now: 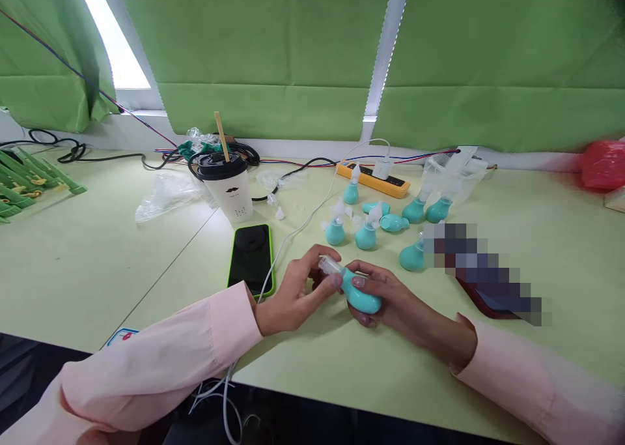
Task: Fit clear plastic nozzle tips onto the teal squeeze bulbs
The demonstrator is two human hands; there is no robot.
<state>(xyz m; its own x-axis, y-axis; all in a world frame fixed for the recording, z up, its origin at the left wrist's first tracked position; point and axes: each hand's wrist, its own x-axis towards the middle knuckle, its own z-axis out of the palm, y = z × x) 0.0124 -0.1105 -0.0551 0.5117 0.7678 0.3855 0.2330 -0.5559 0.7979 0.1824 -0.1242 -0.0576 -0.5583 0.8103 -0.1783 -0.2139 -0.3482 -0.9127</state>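
A teal squeeze-bulb nasal aspirator (362, 295) lies tilted between my two hands just above the table. My right hand (385, 288) is closed around its rounded bulb. My left hand (300, 292) pinches the clear plastic tip (331, 266) at the bulb's neck. Beyond my hands stand two similar bulbs with pale, flared tips, a left one (335, 231) and a right one (366, 235). Another teal bulb (413, 257) is on the right, partly covered by a blurred patch. Two bare teal bulbs lie on their sides, the nearer one (394, 223) in full view.
A phone (250, 257) with a green case lies left of my hands, a white cable (297, 227) beside it. Behind it stands a lidded paper cup (227, 191) with a straw. An orange power strip (374, 180) and plastic bags (168, 197) are farther back. A pixelated dark object (488, 279) lies right.
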